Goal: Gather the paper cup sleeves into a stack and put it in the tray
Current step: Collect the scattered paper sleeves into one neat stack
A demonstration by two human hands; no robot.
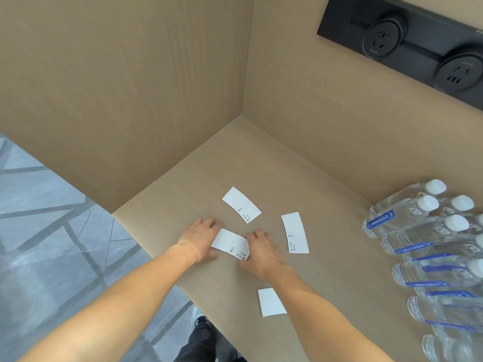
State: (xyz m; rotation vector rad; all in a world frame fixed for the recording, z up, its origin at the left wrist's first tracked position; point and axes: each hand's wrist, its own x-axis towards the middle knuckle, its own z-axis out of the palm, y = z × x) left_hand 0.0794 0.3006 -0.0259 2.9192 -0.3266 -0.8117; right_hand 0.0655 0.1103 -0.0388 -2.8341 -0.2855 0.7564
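left hand [200, 237] and right hand [261, 253] flanking overlapped sleeves [230, 244] on table [326, 257], three sleeves apart

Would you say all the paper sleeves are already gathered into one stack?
No: three sleeves lie apart from the pair between both hands.

A light brown wooden counter [326, 205] was seen filling a corner, bounded by two matching panelled walls [117, 87] that met at a vertical seam. On the right-hand wall a black socket strip [407, 45] was mounted, with two round outlets set into it. Along the counter's right edge, clear plastic water bottles [428, 246] with white caps and blue labels were laid on their sides in a close row, touching one another. Beyond the counter's left edge, a grey tiled floor [47, 218] with dark diagonal lines was visible below.
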